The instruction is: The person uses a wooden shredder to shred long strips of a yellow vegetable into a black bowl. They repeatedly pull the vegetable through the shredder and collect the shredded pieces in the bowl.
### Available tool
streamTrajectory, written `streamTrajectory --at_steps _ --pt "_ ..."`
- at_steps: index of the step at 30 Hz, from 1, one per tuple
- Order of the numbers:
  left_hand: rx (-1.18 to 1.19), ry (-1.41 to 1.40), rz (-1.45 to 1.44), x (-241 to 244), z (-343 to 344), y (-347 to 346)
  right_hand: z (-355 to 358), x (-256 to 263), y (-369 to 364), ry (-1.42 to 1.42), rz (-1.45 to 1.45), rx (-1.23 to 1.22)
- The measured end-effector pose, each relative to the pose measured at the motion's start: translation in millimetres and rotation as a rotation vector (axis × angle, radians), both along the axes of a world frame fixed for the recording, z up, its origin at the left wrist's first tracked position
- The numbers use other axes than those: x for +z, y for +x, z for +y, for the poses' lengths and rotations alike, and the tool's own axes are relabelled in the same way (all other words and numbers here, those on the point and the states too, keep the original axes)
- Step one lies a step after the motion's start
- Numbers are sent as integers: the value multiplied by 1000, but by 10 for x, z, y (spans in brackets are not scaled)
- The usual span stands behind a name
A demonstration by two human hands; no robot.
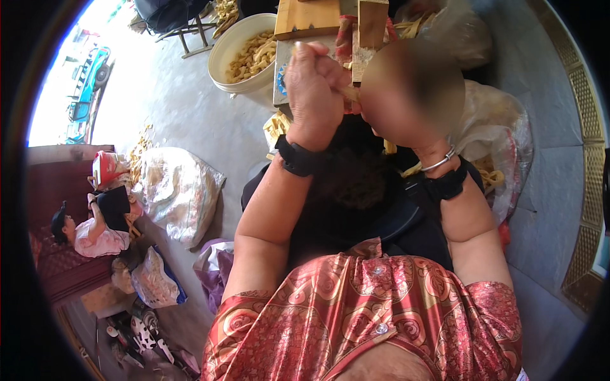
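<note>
My left hand [314,90] is raised in front of me, its fingers curled over one end of a pale yellowish strip [351,93]. At the strip's other end is my right hand [410,95], largely hidden by a blurred patch. Just beyond both hands stands a low bench with a grey top [282,57], bearing a wooden block [307,21] and an upright piece of wood [373,24] with red cloth [346,40] beside it. A dark basin [400,226] lies between my knees, its contents too dark to make out.
A white bucket [243,88] of short yellowish pieces [255,56] stands beyond my left hand. Plastic sacks lie left [176,190] and right [500,114]. A purple bag [214,271] is near my left elbow. Another person [100,233] sits far left, near a red container [105,166].
</note>
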State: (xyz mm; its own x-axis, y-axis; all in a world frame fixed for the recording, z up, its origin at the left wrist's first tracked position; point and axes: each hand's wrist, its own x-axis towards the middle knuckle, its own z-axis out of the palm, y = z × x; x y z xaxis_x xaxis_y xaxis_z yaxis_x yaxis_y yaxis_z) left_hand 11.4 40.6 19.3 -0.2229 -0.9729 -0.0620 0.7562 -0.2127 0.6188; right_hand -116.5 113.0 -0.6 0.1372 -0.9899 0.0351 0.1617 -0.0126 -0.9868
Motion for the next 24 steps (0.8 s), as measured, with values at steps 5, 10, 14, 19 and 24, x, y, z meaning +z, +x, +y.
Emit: streamTrajectory --at_steps 5,10,14,19,24 --pt "485 -582 -553 124 6 122 12 33 -90 171 -404 174" --pt "394 -1229 -904 -102 95 95 96 174 58 -75 -178 -126" --pt "286 -1095 -1090 -169 311 -122 63 -3 37 -307 243 -357" --pt "-198 -533 -1128 -19 250 -43 54 26 17 -9 -71 -243" --pt "-199 -819 -1375 90 220 53 19 -30 -95 389 -489 -140"
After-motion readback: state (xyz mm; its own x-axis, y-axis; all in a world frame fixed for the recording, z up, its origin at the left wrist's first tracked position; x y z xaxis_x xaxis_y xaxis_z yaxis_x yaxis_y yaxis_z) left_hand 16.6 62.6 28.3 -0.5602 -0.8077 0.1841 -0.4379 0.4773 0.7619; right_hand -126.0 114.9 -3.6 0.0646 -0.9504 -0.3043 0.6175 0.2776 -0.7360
